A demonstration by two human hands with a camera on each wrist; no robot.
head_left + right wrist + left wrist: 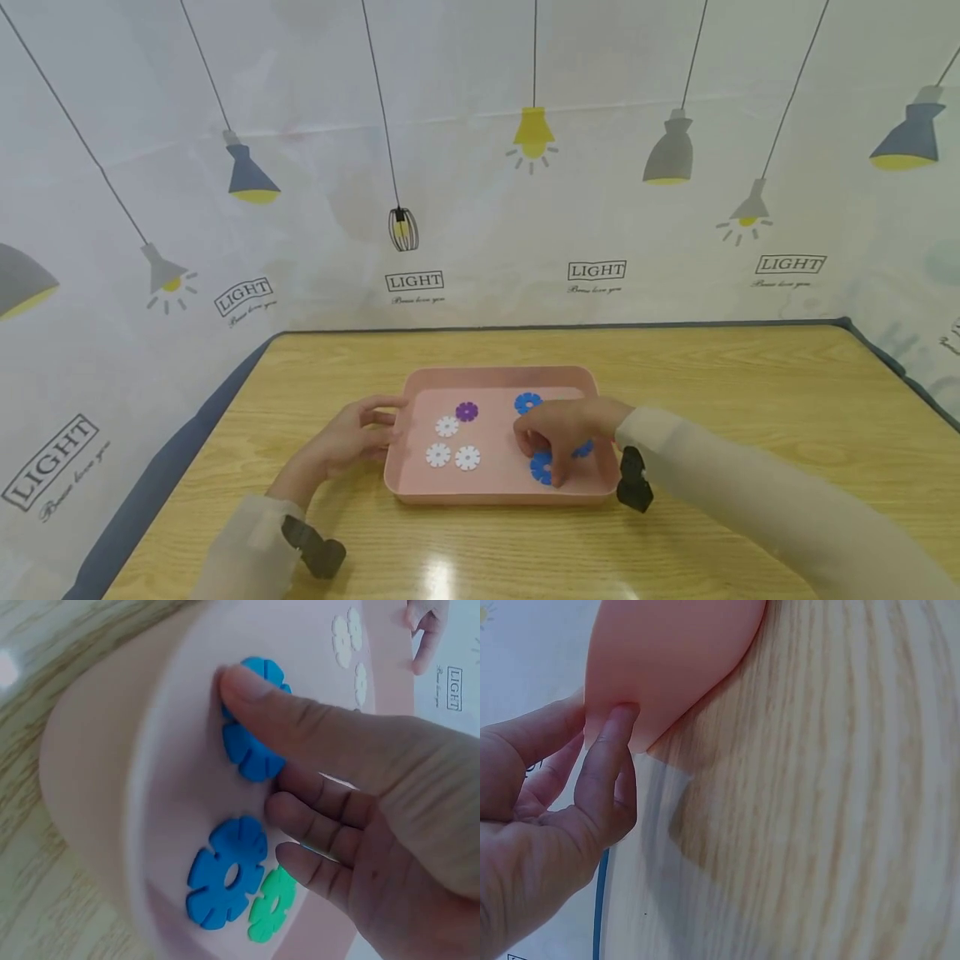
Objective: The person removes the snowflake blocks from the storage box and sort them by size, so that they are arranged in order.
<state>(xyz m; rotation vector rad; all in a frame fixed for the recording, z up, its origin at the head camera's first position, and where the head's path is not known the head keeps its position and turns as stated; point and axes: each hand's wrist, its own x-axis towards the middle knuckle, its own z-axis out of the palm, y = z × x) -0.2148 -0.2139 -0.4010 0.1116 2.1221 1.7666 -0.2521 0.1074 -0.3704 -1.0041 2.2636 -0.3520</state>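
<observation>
A pink tray (502, 498) holds flat snowflake discs with notched rims. My left hand (352, 433) grips the tray's left end; in the left wrist view its thumb (619, 724) lies against the outer wall. Inside the tray's right half, my right hand (562, 429) has its thumb on a blue snowflake disc (255, 754) near the front wall, its other fingers curled and the index finger hidden in the right wrist view. Beside it lie another blue disc (217, 892) and a green disc (274, 904). One more blue disc (528, 402) shows behind the hand.
In the tray's left half lie a purple disc (467, 412) and three white discs (447, 427). The tray stands on a wood-grain table (345, 358). Behind the table hangs a pale sheet (465, 175) printed with lamps.
</observation>
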